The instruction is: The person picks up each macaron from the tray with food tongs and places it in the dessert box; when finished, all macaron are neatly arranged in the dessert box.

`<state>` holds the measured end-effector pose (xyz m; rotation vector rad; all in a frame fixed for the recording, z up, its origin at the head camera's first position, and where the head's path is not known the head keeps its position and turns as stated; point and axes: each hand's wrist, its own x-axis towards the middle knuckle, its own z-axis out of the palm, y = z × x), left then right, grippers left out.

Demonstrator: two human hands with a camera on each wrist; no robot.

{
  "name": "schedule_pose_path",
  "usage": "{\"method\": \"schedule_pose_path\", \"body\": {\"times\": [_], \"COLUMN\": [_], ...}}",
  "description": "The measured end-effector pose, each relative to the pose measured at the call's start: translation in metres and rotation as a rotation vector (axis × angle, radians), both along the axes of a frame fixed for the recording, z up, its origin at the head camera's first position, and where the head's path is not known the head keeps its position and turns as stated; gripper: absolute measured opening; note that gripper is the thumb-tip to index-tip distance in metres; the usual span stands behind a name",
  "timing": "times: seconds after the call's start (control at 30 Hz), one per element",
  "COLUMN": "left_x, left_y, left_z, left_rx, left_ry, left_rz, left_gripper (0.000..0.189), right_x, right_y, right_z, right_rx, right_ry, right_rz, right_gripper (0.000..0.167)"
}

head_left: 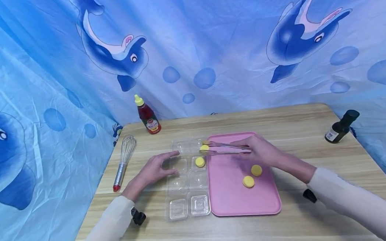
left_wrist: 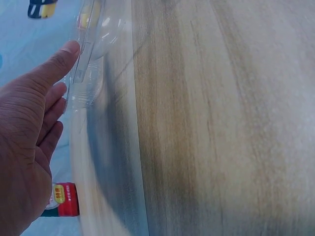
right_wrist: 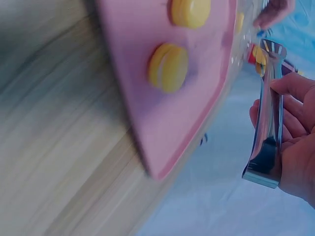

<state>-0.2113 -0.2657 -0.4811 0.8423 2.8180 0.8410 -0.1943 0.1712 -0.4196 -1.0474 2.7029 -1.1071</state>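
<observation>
My right hand (head_left: 256,148) holds metal tongs (head_left: 227,146). A yellow macaron (head_left: 204,148) lies between the tong tips, over the edge of the clear plastic container (head_left: 177,183). Another yellow macaron (head_left: 200,162) sits in a right-hand compartment, just below the tongs in the head view. On the pink tray (head_left: 230,195), two yellow macarons lie close together, the nearer macaron (head_left: 248,181) slightly to the left. At the container's left side is my left hand (head_left: 154,169), thumb and fingers spread apart. In the left wrist view, its thumb (left_wrist: 64,56) reaches the clear plastic edge.
A whisk (head_left: 124,159) lies on the table's left side. Behind it stands a red sauce bottle (head_left: 149,117) with a yellow cap. A small dark bottle (head_left: 341,127) stands near the right edge. Blue dolphin-print cloth (head_left: 228,52) hangs behind the wooden table (head_left: 239,232).
</observation>
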Motion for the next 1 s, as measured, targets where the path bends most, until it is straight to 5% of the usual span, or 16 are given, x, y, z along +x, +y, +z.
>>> {"method": "schedule_pose_path", "body": {"times": [0.63,1.0], "left_x": [0.0,0.0], "left_y": [0.001,0.0], "left_z": [0.002,0.003], "left_rx": [-0.02,-0.027], "left_ry": [0.029,0.036], "left_rz": [0.008,0.008], "left_gripper": [0.081,0.082], "right_x": [-0.015,-0.02], "right_y": [-0.088,-0.103], "right_z": [-0.021,-0.02], "right_rx": [0.051,0.086], "right_ry": [-0.073,0.01], "right_rz": [0.102,0.118], "right_gripper": [0.045,0.044]}}
